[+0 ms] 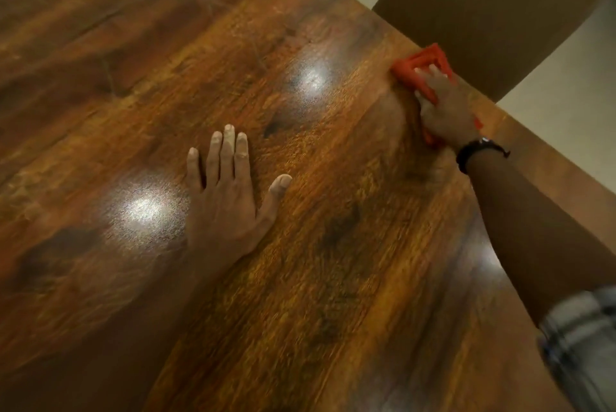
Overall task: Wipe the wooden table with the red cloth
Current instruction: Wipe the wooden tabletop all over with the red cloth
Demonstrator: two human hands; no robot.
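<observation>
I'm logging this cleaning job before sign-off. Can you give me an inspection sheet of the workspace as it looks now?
Surface: wooden table, glossy, with two bright reflections.
Job's things: red cloth lies on the table near its far right edge, partly under the right hand.
Clutter: nothing seen.
Hands: left hand rests flat on the table, fingers straight, holding nothing; right hand presses on the cloth, with a dark band on its wrist.
Cables: nothing seen.
Surroundings: a dark brown panel, perhaps a chair back, beyond the edge; pale floor behind.
</observation>
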